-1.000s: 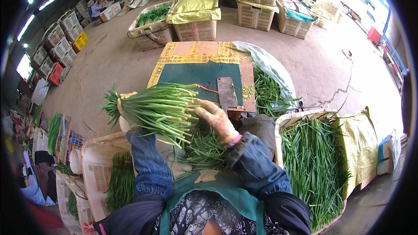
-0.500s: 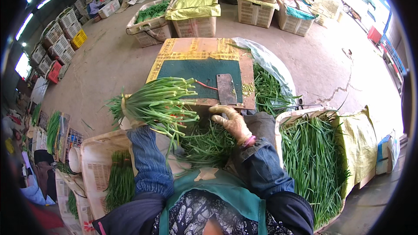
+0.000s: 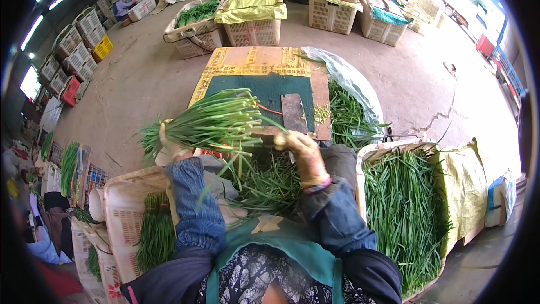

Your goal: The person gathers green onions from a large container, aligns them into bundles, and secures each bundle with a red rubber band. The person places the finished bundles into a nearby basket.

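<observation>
My left hand (image 3: 173,145) is closed around a big bunch of chives (image 3: 216,118), leaf tips to the left and pale stem ends to the right. Some stalks hang loose below it. My gloved right hand (image 3: 301,153), with a pink band at the wrist, is pinched on a single chive stalk (image 3: 274,124) beside the stem ends. Just beyond it, a cleaver (image 3: 293,114) lies on the dark green mat (image 3: 225,83) of the chopping board (image 3: 253,56). Small cut stem bits (image 3: 322,114) lie to the right of the blade. Loose chives (image 3: 270,183) are heaped below my hands.
A crate of long chives (image 3: 402,214) stands at my right, a yellow sack (image 3: 461,191) beside it. Another crate (image 3: 126,208) with bundled chives is at my left. A clear plastic bag (image 3: 351,81) of greens adjoins the board. Covered crates (image 3: 253,31) stand ahead; someone sits far left.
The chive bunch has risen slightly and tilted, its stem ends now higher. My right hand's spread fingers have closed on a stalk at the stem ends.
</observation>
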A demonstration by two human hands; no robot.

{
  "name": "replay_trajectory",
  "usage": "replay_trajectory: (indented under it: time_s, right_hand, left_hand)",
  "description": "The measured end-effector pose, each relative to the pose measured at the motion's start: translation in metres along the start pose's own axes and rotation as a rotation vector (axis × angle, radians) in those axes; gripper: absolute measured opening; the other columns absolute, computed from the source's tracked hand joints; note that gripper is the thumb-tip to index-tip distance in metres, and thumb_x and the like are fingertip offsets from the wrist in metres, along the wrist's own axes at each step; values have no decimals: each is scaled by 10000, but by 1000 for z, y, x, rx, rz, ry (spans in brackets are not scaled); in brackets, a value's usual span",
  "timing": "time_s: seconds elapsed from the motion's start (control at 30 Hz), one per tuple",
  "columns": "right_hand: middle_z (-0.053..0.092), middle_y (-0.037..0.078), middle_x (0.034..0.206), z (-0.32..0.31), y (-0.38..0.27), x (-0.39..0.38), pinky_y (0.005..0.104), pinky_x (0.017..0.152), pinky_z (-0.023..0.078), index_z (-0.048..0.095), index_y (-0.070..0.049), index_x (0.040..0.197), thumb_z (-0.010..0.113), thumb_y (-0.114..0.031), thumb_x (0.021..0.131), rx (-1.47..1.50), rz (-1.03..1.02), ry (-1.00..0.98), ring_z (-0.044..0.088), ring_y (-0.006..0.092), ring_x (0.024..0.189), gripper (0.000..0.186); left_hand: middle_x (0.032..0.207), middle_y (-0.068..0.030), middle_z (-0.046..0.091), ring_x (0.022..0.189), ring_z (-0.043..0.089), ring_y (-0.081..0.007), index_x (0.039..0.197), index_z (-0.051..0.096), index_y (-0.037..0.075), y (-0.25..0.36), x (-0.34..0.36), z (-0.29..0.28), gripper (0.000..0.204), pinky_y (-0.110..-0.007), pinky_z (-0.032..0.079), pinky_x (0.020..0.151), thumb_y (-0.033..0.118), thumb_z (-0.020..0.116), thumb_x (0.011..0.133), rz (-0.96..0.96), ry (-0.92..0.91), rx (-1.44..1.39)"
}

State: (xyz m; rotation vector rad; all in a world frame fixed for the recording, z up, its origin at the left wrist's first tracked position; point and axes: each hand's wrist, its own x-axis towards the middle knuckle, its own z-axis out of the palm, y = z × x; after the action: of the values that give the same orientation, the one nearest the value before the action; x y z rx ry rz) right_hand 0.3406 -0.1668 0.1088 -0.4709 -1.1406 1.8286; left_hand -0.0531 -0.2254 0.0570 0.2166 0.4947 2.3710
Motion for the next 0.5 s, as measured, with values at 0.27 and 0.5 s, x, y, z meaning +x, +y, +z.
replay_trajectory:
  time_s: [0.27, 0.5]
  right_hand:
    - [581, 61, 1367, -6, -5, -24, 374, 1123, 360, 561, -62, 1377, 752, -315, 865, -523, -49, -263, 485, 215, 1312, 602]
    - [713, 51, 1072, 61, 38, -3, 278, 841, 509, 645, -11, 1189, 724, -136, 914, -68, 223, -105, 626, 119, 944, 312]
  left_hand:
    - [845, -36, 656, 848, 632, -192, 888, 648, 96, 6, -8, 7, 170, -381, 554, 833, 243, 579, 940, 54, -128, -169]
    - [861, -5, 636, 836, 585, -193, 960, 641, 119, -9, -15, 36, 123, -396, 502, 867, 229, 594, 935, 82, -404, -274]
